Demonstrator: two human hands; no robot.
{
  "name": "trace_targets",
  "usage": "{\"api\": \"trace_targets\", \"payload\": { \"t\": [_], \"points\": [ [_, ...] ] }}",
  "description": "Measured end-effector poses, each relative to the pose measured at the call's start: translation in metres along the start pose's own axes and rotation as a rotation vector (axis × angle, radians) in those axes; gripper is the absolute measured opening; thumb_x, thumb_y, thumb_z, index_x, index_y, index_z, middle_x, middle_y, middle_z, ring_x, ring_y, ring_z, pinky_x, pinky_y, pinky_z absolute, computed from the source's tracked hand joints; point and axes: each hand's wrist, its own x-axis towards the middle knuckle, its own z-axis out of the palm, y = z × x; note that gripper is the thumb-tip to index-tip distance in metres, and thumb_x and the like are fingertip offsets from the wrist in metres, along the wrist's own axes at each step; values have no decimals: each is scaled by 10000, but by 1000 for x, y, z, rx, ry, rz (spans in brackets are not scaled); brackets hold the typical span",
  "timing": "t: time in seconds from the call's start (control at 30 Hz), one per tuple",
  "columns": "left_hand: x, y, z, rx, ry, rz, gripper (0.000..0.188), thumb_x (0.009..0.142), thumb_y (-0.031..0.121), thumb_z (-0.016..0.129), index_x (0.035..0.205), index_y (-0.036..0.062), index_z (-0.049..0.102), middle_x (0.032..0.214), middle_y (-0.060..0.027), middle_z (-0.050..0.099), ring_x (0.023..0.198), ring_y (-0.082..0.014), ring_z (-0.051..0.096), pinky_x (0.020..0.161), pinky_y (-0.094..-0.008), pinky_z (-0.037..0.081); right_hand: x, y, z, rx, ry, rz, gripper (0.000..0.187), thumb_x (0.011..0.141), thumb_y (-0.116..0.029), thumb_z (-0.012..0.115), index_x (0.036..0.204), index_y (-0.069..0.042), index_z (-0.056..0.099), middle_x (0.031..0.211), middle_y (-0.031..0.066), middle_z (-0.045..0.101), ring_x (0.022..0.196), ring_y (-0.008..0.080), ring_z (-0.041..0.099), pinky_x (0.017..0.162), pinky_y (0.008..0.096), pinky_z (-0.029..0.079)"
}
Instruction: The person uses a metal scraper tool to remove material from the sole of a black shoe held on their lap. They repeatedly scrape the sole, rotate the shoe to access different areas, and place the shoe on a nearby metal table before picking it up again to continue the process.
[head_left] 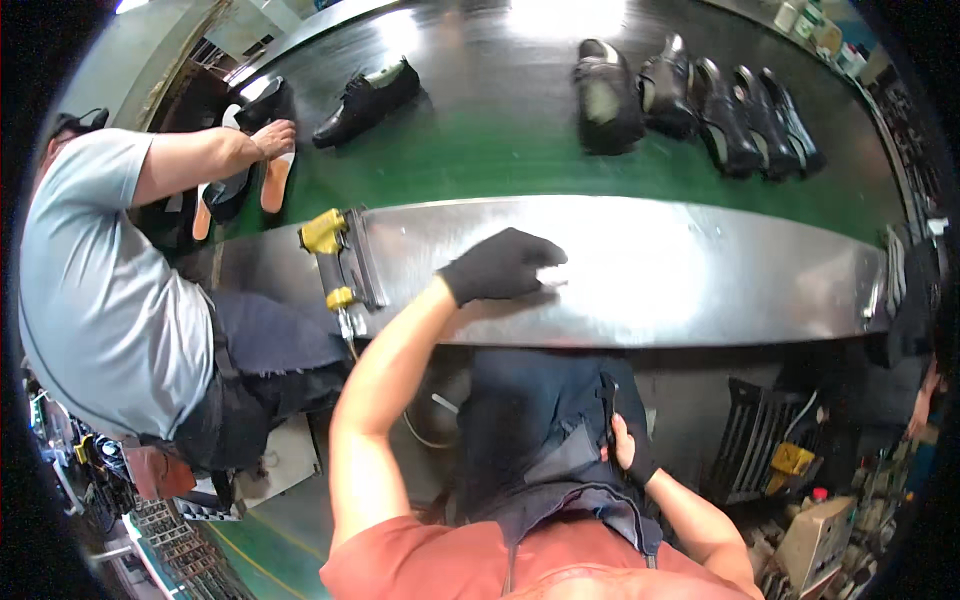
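Observation:
My left hand, in a black glove, is over the bright metal ledge with its fingers drawn together. At its fingertips shows a small white patch, too glaring to make out. Down at my lap, my right hand, in a dark glove with the thumb bare, is closed around a dark hand tool with a forked head. The tool points up and away from me. Left of my left hand, a yellow and black pneumatic nail gun lies on the ledge, its hose hanging over the near edge.
Beyond the ledge runs a dark green conveyor belt. A black shoe stands on it at left, and several more black shoes at right. A co-worker at left reaches toward shoe parts and a tan insole. Racks stand low at right.

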Motion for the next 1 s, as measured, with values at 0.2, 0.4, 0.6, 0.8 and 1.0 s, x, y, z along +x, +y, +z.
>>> {"api": "trace_targets", "payload": {
  "t": [0.2, 0.4, 0.6, 0.8, 1.0],
  "points": [
    [-9, -235, -175, 1394, 652, -386, 411, 794, 95, 539, 1204, 97, 513, 1028, -133, 600, 890, -333, 610, 746, -446, 479, 17, -25, -7, 35, -81, 210, 737, 961, -609, 317, 708, 15, 618, 611, 142, 627, 533, 224, 611, 583, 332, 519],
    [-9, -352, -221, 1472, 774, -752, 322, 903, 170, 468, 1225, 183, 475, 1177, -107, 526, 1050, -345, 563, 788, -551, 457, 4, -82, -8, -227, -141, 84, 841, 950, -652, 213, 717, 26, 651, 626, 139, 646, 622, 231, 632, 706, 340, 521],
    [-3, -291, -231, 1098, 528, -395, 259, 791, 207, 617, 1017, 79, 613, 875, -129, 625, 832, -333, 618, 747, -465, 476, -9, -106, -1, -253, -53, 32, 838, 948, -647, 247, 713, 52, 645, 628, 156, 638, 601, 249, 624, 681, 349, 525],
    [11, -266, -202, 47, 683, -698, 470, 693, 339, 729, 922, -65, 657, 933, -255, 672, 891, -355, 669, 761, -405, 508, 18, -33, 10, 95, -56, 271, 755, 953, -609, 331, 798, 71, 621, 608, 171, 621, 524, 245, 604, 578, 351, 529],
    [57, -228, -166, 184, 871, -1129, 649, 720, 458, 755, 1128, -28, 620, 1070, -171, 673, 926, -305, 667, 807, -423, 516, 1, -22, 10, 185, -59, 153, 575, 986, -504, 393, 903, 24, 605, 582, 142, 597, 472, 220, 594, 471, 334, 508]
  ]
}}
